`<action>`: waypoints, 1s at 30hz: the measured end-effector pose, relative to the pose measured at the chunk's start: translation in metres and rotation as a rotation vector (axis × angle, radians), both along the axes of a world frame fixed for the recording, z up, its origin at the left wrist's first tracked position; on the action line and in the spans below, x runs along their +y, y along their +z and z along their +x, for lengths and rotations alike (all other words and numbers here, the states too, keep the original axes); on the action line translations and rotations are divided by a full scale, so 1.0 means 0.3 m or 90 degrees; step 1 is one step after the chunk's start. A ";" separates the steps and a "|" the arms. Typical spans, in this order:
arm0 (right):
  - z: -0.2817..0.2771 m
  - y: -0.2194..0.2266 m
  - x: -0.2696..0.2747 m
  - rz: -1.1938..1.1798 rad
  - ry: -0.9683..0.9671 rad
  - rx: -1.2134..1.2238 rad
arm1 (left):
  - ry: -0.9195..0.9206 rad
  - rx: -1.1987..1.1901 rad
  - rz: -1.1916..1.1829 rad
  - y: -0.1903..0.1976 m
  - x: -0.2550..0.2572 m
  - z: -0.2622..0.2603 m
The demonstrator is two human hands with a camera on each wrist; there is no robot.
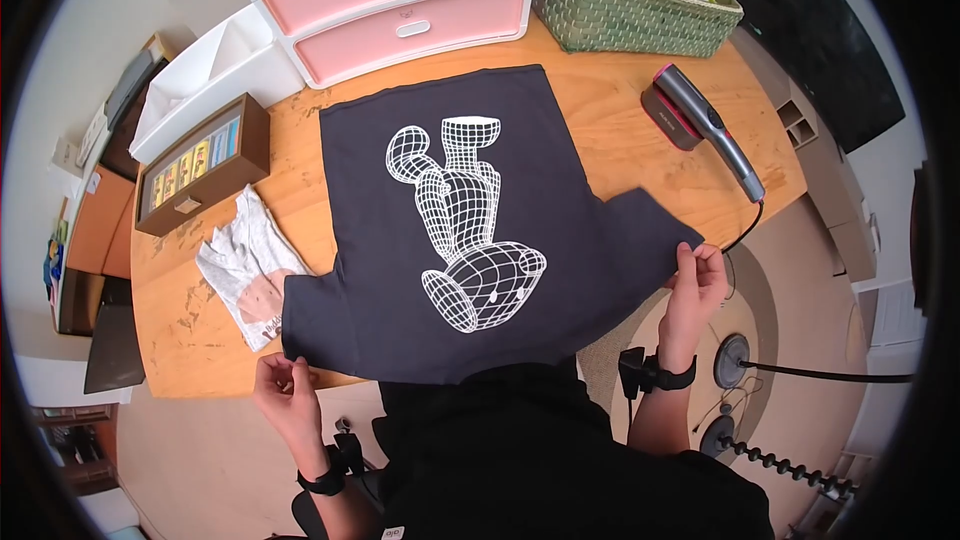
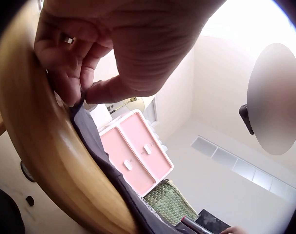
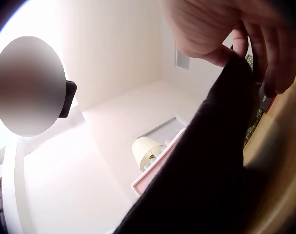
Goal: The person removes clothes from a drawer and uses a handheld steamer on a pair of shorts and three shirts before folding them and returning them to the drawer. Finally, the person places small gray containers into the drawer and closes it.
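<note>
A dark T-shirt point(image 1: 372, 230) with a white wireframe bear print is spread over the wooden table, its hem toward the drawers and its collar end at the near edge. My left hand point(image 1: 288, 395) pinches the corner of one sleeve at the table's front edge. In the left wrist view, thumb and fingertips meet on the dark cloth point(image 2: 89, 134). On the other side my right hand point(image 1: 698, 278) pinches the opposite sleeve's corner, also seen from the right wrist with the cloth point(image 3: 197, 156) stretching away from the fingers.
A grey garment point(image 1: 240, 258) lies beside the left sleeve, near a brown box point(image 1: 250, 140) and a white bin point(image 1: 265, 70). Pink drawers point(image 1: 340, 45) and a green woven basket point(image 1: 640, 25) stand at the back. A handheld steamer point(image 1: 705, 125) lies at right, its cord hanging off the edge.
</note>
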State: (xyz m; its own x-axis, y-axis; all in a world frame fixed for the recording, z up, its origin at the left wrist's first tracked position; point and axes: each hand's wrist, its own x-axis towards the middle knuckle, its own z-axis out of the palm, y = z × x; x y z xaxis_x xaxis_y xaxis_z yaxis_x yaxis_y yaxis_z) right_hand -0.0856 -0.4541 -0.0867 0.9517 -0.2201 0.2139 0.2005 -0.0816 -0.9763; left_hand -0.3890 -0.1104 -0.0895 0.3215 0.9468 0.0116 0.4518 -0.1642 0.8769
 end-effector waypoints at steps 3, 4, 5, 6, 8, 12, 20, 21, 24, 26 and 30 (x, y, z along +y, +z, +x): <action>-0.013 0.000 0.011 -0.006 0.028 0.029 | -0.012 -0.018 -0.003 -0.006 0.001 0.000; -0.007 -0.024 0.004 -0.020 0.036 0.036 | -0.009 -0.002 -0.002 0.001 -0.001 0.011; -0.001 -0.044 -0.003 -0.035 0.046 0.042 | -0.005 0.014 -0.001 0.016 -0.004 0.027; 0.004 -0.054 -0.015 -0.009 0.057 0.038 | 0.000 0.030 0.000 0.027 -0.005 0.038; -0.026 0.024 0.062 -0.155 0.069 -0.106 | -0.009 0.084 0.013 0.040 -0.003 0.041; -0.032 0.074 0.064 -0.457 0.295 -0.397 | -0.018 0.073 0.026 0.016 -0.005 0.033; -0.054 0.014 0.036 -0.516 0.404 -0.380 | -0.029 -0.002 0.244 0.049 -0.087 0.085; -0.053 0.016 0.033 -0.513 0.402 -0.372 | -0.039 0.002 0.305 0.059 -0.095 0.094; -0.055 0.023 0.040 -0.505 0.403 -0.358 | -0.133 0.052 0.533 0.121 -0.128 0.136; -0.058 0.014 0.044 -0.499 0.404 -0.350 | -0.254 0.048 0.601 0.142 -0.163 0.168; -0.058 0.014 0.046 -0.509 0.412 -0.346 | -0.527 0.047 0.581 0.107 -0.232 0.271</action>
State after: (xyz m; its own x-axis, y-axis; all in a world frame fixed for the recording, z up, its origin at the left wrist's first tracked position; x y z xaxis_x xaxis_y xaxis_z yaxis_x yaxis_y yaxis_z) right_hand -0.1029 -0.4403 -0.0825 0.5774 0.6561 0.4859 0.8064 -0.3651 -0.4652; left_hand -0.3078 -0.1801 -0.0573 0.8482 0.1121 0.5176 -0.0365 -0.9626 0.2684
